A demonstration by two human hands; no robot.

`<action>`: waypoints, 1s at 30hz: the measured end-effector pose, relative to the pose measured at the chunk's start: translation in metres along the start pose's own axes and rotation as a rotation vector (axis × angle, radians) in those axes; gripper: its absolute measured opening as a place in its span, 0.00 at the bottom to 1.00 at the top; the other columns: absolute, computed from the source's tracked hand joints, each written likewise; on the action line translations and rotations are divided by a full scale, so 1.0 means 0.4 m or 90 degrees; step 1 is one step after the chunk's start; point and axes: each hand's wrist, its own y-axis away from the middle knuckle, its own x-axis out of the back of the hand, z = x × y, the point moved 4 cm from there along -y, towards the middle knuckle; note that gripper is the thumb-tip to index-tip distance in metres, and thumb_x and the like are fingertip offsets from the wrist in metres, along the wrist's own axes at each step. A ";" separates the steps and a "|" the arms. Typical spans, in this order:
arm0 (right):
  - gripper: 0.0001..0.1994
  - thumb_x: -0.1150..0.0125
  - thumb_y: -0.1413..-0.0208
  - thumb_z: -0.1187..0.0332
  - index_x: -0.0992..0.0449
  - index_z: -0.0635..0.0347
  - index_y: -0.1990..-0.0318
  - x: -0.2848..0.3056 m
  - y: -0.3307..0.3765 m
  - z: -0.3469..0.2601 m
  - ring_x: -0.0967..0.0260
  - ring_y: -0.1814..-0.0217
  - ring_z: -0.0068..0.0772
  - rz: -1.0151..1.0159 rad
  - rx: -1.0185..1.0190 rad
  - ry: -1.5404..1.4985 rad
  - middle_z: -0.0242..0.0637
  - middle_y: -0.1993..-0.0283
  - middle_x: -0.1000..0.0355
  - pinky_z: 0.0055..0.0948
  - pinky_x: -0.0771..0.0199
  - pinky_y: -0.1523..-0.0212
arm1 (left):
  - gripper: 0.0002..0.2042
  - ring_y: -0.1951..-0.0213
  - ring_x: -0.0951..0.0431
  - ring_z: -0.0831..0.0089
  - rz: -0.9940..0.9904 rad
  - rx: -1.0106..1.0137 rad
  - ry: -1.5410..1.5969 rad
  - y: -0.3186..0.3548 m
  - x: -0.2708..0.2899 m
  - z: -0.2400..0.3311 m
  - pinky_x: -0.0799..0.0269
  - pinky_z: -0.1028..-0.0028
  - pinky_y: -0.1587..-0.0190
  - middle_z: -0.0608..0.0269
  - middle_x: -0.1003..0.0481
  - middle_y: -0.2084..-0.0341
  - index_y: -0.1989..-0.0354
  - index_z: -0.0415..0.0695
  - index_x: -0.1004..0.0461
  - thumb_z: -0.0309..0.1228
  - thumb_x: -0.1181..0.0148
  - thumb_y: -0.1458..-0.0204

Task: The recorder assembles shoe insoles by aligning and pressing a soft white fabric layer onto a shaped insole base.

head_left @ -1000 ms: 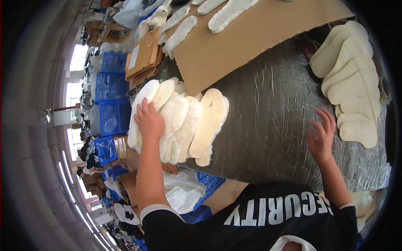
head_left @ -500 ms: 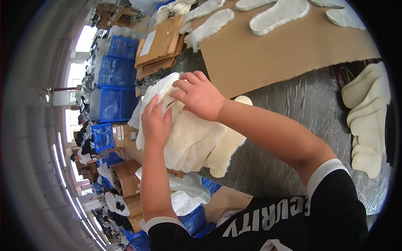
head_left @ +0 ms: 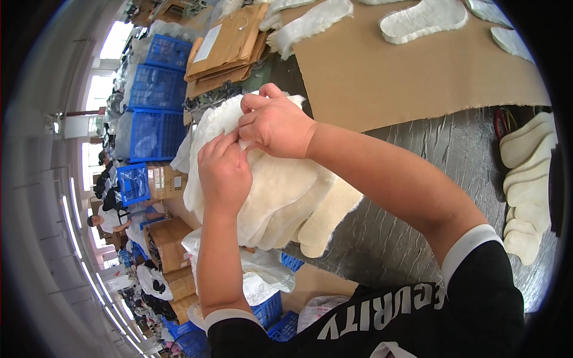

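A pile of cream, fleece-lined insoles [head_left: 280, 185] lies fanned out on the table under both hands. My left hand [head_left: 225, 173] is closed at the pile's upper part, its fingertips pinching the edge of a white fleecy insole [head_left: 209, 125]. Right against it, my right hand [head_left: 276, 124] has its fingers curled over the same insole. A small pale bit of material shows between the two hands. The fingertips are partly hidden, so the exact grip of each is hard to see.
Brown cardboard [head_left: 412, 77] with several white fleecy insoles [head_left: 424, 21] covers the far table. Brown paper envelopes [head_left: 230, 42] lie at far left. More cream insoles [head_left: 528, 179] overlap at right on the silvery table [head_left: 406, 238]. Blue crates [head_left: 158, 134] stand left; a person [head_left: 110, 219] sits beyond.
Both hands have drawn together and closed on the insole; the right fingers were spread before. The view has shifted slightly, and more white fleece shows at the top of the pile.
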 end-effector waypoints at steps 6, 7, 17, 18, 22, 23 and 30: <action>0.13 0.29 0.64 0.63 0.22 0.49 0.67 0.007 0.036 0.036 0.36 0.52 0.31 0.046 -0.079 -0.025 0.23 0.64 0.27 0.35 0.44 0.47 | 0.15 0.46 0.31 0.57 0.019 0.046 0.011 0.010 0.004 0.011 0.40 0.58 0.43 0.56 0.30 0.45 0.59 0.37 0.26 0.24 0.39 0.58; 0.13 0.29 0.64 0.63 0.22 0.49 0.67 0.006 0.038 0.036 0.36 0.52 0.31 0.046 -0.078 -0.025 0.23 0.64 0.27 0.35 0.44 0.47 | 0.16 0.45 0.31 0.58 0.007 0.049 0.008 0.014 0.003 0.009 0.41 0.58 0.42 0.56 0.31 0.45 0.58 0.38 0.26 0.24 0.38 0.58; 0.15 0.30 0.63 0.60 0.21 0.48 0.65 -0.019 0.031 0.015 0.36 0.53 0.30 -0.030 -0.036 0.049 0.24 0.63 0.27 0.36 0.41 0.51 | 0.13 0.44 0.30 0.59 0.021 0.018 -0.046 0.021 -0.016 0.004 0.44 0.54 0.42 0.60 0.27 0.48 0.59 0.38 0.25 0.27 0.39 0.55; 0.17 0.31 0.62 0.57 0.21 0.47 0.62 -0.009 0.037 0.020 0.36 0.52 0.30 -0.061 -0.053 0.075 0.24 0.62 0.26 0.38 0.41 0.50 | 0.13 0.44 0.30 0.59 0.027 0.014 -0.039 0.020 -0.018 0.011 0.44 0.54 0.42 0.60 0.27 0.48 0.59 0.38 0.25 0.27 0.39 0.55; 0.33 0.33 0.64 0.45 0.28 0.47 0.48 0.071 0.125 0.002 0.37 0.45 0.37 0.005 -0.089 0.128 0.29 0.53 0.27 0.44 0.42 0.45 | 0.20 0.41 0.35 0.55 0.004 -0.014 0.037 0.036 -0.035 0.032 0.45 0.53 0.41 0.54 0.31 0.44 0.54 0.39 0.27 0.26 0.36 0.58; 0.34 0.33 0.64 0.43 0.28 0.48 0.48 0.095 0.183 0.001 0.37 0.45 0.40 0.034 -0.117 0.109 0.31 0.51 0.28 0.45 0.41 0.46 | 0.25 0.40 0.37 0.54 -0.005 -0.016 0.083 0.038 -0.061 0.035 0.46 0.53 0.39 0.51 0.34 0.42 0.50 0.39 0.30 0.26 0.33 0.60; 0.10 0.32 0.56 0.67 0.24 0.50 0.64 0.443 0.764 -0.190 0.34 0.51 0.38 0.177 -0.298 0.163 0.27 0.62 0.28 0.42 0.38 0.50 | 0.14 0.46 0.32 0.51 0.225 0.002 0.049 0.113 0.043 0.067 0.39 0.58 0.41 0.48 0.30 0.49 0.53 0.35 0.30 0.21 0.42 0.48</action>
